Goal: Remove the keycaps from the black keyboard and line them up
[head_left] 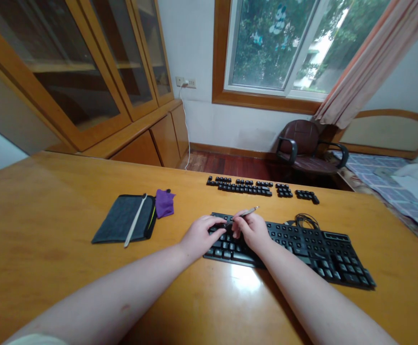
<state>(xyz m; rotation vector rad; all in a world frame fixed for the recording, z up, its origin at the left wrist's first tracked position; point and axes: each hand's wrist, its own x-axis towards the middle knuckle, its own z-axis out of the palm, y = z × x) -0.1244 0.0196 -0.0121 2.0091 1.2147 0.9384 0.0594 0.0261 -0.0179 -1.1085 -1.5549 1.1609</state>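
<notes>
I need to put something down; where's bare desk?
Free: the desk left of the dark pouch, and between it and the left forearm. Crowded: the keyboard, under left hand and right hand, and the far edge's loose keycaps.

We see a window [262,52] with a pink curtain [370,57], a maroon armchair [300,139] beside a bed [384,175], a glass-doored cabinet [77,57] and a white cord [185,113] plugged into a socket [191,83].

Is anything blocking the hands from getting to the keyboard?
Nothing visible: the left hand and right hand, which holds a slim tool, are at the keyboard. Loose keycaps lie beyond it, out of the way.
</notes>
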